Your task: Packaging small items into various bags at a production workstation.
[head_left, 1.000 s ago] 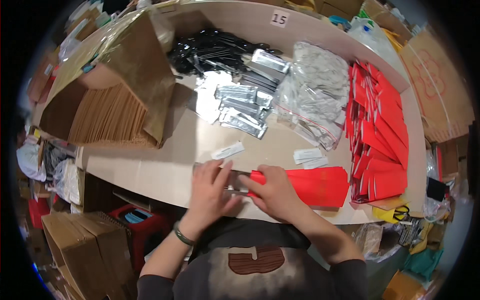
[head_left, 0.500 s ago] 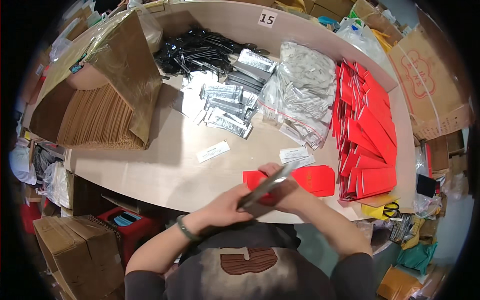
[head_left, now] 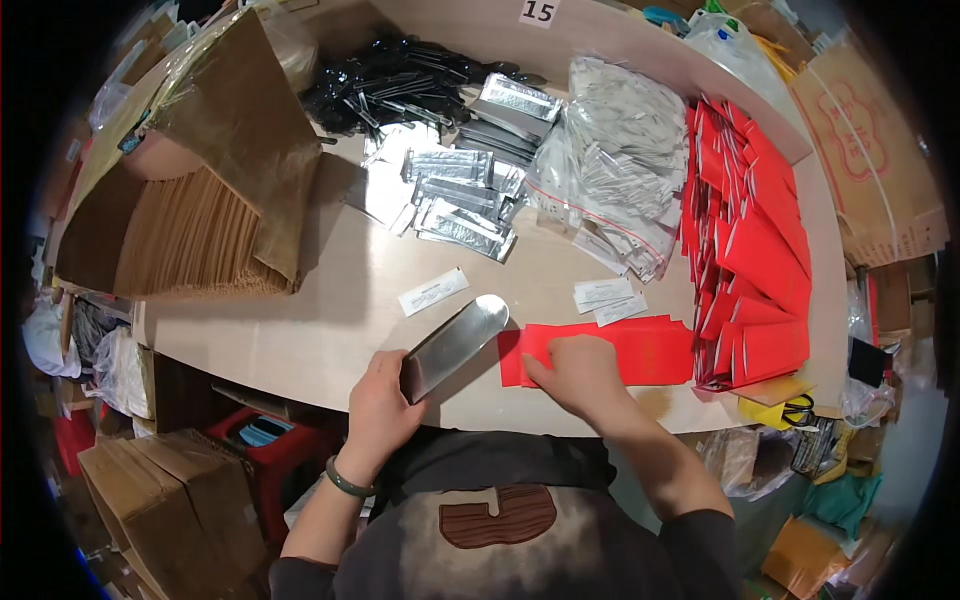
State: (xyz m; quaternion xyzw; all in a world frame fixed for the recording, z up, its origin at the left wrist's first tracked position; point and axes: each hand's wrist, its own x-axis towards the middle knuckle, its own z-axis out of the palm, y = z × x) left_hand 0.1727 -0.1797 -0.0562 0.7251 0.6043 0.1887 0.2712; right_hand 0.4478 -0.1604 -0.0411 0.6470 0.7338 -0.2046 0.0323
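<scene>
My left hand (head_left: 385, 402), closed, grips the lower end of a long, shiny silver strip with a rounded tip (head_left: 455, 345); it tilts up to the right over the table edge. My right hand (head_left: 588, 372) is over a spread row of red paper sleeves (head_left: 655, 350), fingers curled and thumb against the left part of a sleeve. Just beyond lie small white printed packets (head_left: 605, 297), and a single white packet (head_left: 433, 292) is above the silver strip.
A cardboard box of brown sleeves (head_left: 190, 240) stands at left. Black plastic spoons (head_left: 400, 80), silver foil packets (head_left: 465, 205) and a clear bag of white packets (head_left: 625, 150) fill the back. Many red sleeves (head_left: 765, 250) are stacked at right by the raised table wall (head_left: 815, 190).
My hands have moved apart. The silver strip, earlier held between both, is now in my left hand alone, further left; my right hand has come down on the red sleeves.
</scene>
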